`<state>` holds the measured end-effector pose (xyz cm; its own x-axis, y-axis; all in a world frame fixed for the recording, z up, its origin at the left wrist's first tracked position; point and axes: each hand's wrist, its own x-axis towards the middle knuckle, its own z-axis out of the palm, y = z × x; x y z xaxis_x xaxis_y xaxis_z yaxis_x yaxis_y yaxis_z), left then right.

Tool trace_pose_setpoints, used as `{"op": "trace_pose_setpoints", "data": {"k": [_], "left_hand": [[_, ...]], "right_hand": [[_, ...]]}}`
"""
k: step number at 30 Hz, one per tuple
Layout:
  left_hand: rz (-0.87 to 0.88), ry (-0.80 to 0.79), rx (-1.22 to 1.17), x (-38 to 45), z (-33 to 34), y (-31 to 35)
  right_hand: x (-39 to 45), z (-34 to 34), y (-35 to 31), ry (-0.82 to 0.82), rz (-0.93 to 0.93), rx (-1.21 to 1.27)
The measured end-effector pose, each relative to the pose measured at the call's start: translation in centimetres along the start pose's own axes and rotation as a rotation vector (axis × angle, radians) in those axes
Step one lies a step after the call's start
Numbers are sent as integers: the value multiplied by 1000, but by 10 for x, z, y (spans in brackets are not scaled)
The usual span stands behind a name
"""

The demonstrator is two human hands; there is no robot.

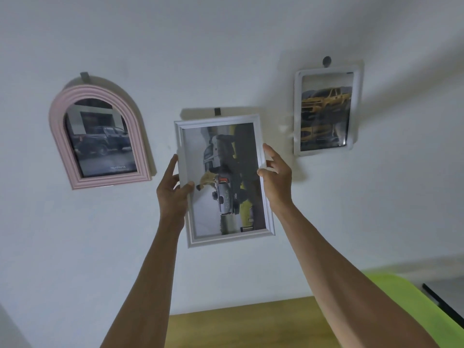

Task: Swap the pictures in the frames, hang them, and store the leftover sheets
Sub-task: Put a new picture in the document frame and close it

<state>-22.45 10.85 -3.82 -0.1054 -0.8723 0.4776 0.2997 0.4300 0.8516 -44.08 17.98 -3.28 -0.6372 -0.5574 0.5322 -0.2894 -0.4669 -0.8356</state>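
Held up against the wall (226, 46), at centre of view: the grey rectangular frame (267, 212), gripped on both long edges to keep it level while its back meets the hook (217, 111) showing just above its top rail at 12 o'clock. Left hand (173, 189) at 9 o'clock of the frame, thumb pinching the front of the rim and fingers curled behind, index finger stretched up along the edge. Right hand (276, 177) at 3 o'clock, thumb pressed on the front rim, fingers wrapped round the side. Tilted a little off plumb, so probably not settled on its hanger yet; cannot tell whether caught on the hook or only pressed near it.

Inside, a truck picture (226, 179) turned sideways to fit the tall format.

At 9 o'clock, well apart, a pink arched frame (60, 136) already hung from its own hook, dark truck inside. At 2 o'clock, a white frame (297, 114) hung from a round peg (327, 61), yellow truck inside.

At 6 o'clock, a wooden surface (251, 327) below; at 5 o'clock, something lime green (411, 297) beside it. No leftover sheets in view, so storing likely still ahead.
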Motion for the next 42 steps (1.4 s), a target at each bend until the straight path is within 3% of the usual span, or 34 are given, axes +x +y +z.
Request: {"op": "trace_pose_setpoints", "data": {"k": [6, 13, 20, 35, 42], "left_hand": [[18, 21, 3, 16, 0, -19], [165, 74, 186, 31, 1, -42], [228, 180, 373, 41, 1, -55], [224, 162, 462, 39, -3, -65], [461, 309, 657, 17, 16, -42]], "right_hand": [[6, 7, 16, 39, -71, -83], [13, 15, 36, 91, -176, -213], [17, 21, 44, 143, -155, -266], [23, 19, 47, 132, -168, -322], [23, 5, 26, 140, -228, -293]]}}
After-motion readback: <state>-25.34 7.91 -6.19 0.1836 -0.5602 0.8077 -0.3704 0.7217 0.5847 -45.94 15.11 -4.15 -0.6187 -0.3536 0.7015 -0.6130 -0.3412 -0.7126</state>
